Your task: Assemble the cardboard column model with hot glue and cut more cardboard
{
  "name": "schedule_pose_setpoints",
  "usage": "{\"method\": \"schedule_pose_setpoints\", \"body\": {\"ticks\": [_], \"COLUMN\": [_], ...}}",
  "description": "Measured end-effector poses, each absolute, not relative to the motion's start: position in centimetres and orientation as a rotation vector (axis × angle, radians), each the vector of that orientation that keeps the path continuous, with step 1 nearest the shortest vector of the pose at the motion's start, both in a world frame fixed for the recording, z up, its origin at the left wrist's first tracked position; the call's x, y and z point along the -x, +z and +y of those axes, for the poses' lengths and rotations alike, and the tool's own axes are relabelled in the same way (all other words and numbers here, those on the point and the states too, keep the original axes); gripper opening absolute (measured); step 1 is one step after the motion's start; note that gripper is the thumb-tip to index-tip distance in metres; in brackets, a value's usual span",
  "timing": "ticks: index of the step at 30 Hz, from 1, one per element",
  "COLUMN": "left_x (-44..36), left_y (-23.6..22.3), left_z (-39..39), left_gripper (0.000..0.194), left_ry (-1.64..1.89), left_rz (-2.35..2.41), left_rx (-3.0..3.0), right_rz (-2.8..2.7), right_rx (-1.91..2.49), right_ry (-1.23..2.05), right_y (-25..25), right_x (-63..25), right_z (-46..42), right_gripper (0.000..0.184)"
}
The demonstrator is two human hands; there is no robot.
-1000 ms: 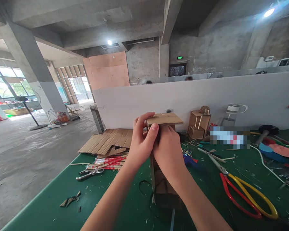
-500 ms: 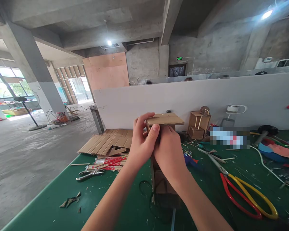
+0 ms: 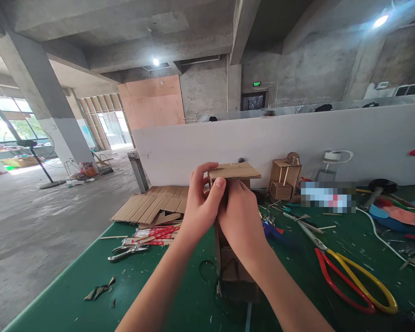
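Note:
A tall cardboard box frame (image 3: 234, 171) stands upright on the table in front of me, with a flat cardboard top that juts out to the right. My left hand (image 3: 203, 198) grips its upper left side, thumb in front and fingers over the top edge. Just under the top, my right hand (image 3: 240, 210) reaches inside the frame with its fingers curled. What those fingertips touch is hidden behind the hand. Lower down, a smaller cardboard compartment shows between my forearms.
On the green table (image 3: 166, 295), long shears (image 3: 352, 276) lie right and pliers (image 3: 127, 251) left. Behind the pliers are wrapped sticks (image 3: 159, 234) and cardboard sheets (image 3: 152, 205). A similar cardboard model (image 3: 285, 177) and a clear cup (image 3: 328, 168) stand near the white partition (image 3: 207, 143).
The view has shifted very slightly. Both hands keep nearly the same hold on the cardboard frame.

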State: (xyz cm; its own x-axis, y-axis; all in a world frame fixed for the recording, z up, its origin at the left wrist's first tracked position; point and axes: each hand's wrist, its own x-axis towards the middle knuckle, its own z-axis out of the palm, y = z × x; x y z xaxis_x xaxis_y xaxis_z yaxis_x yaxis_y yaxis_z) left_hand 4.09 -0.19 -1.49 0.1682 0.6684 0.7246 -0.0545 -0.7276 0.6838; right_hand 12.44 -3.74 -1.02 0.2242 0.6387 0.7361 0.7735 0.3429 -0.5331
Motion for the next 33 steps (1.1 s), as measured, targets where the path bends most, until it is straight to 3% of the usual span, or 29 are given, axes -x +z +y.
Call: {"method": "schedule_pose_setpoints", "body": {"ticks": [33], "left_x": [-4.10], "left_y": [-1.44], "left_z": [-0.09], "left_gripper": [0.038], "left_ry": [1.597], "left_rz": [0.544], "left_rx": [-1.786], "right_rz": [-1.468], "right_rx": [1.422], "right_ry": [-0.173], "right_y": [-1.20], "right_x": [-11.89], "right_z": [-4.14], "right_gripper": [0.023]}}
